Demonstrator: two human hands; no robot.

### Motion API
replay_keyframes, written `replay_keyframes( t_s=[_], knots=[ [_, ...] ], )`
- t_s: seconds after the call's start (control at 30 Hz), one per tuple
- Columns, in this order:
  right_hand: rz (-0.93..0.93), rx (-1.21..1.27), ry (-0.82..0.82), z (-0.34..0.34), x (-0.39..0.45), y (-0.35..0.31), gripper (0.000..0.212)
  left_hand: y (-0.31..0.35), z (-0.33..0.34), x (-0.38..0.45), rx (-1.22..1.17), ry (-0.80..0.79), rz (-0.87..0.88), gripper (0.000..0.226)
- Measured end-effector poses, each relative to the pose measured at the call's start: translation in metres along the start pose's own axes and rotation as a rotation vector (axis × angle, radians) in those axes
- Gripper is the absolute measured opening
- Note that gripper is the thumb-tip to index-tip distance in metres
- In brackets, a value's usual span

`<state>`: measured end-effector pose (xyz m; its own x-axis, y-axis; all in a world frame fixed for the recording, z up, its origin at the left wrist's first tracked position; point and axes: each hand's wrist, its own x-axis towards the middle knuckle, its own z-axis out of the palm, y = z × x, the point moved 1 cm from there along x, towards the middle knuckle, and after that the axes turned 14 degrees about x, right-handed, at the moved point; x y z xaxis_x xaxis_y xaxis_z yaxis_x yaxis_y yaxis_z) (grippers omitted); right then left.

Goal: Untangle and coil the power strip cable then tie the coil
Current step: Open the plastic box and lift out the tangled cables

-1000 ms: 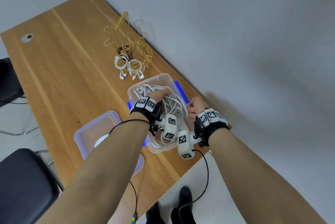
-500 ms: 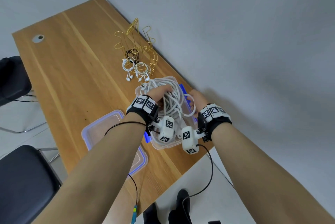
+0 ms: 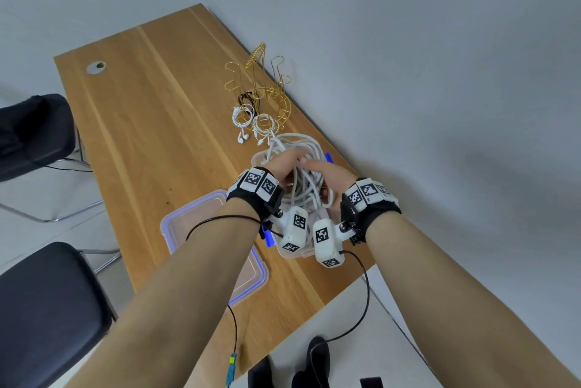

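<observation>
A clear lid (image 3: 201, 224) was seen nearest on the wooden table (image 3: 151, 123). Just beyond it, the tangled white power strip cable (image 3: 301, 148) was held above a clear container (image 3: 292, 257), gripped by the left hand (image 3: 284, 166) and the right hand (image 3: 330, 175). Farther off, white earphones (image 3: 254, 126) and a gold wire stand (image 3: 267, 86) were placed.

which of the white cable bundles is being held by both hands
The thick power strip cable, lifted over the clear box. The two earphone bundles lie untouched beside the gold wire stand.
</observation>
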<state>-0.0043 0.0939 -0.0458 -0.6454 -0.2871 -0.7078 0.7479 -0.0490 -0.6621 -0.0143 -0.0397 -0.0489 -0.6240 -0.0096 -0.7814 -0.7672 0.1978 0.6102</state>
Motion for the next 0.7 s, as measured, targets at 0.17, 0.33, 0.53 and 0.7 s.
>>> replay_keyframes(
  t_s=[0.17, 0.33, 0.53, 0.7],
  knots=[
    [-0.121, -0.138, -0.123, 0.013, -0.006, -0.001, 0.021, 0.003, -0.003, -0.010, -0.196, -0.101, 0.015, 0.057],
    [-0.182, -0.260, -0.020, 0.016, -0.007, 0.000, 0.046, 0.006, -0.002, -0.019, -0.160, -0.104, 0.018, 0.065],
    [-0.112, -0.283, 0.149, 0.013, -0.006, 0.000, 0.032, 0.005, -0.005, -0.024, -0.144, -0.097, 0.106, 0.062],
    [-0.056, -0.287, 0.214, 0.012, -0.013, -0.005, 0.031, 0.009, -0.007, -0.031, -0.146, -0.110, 0.130, 0.059]
  ],
)
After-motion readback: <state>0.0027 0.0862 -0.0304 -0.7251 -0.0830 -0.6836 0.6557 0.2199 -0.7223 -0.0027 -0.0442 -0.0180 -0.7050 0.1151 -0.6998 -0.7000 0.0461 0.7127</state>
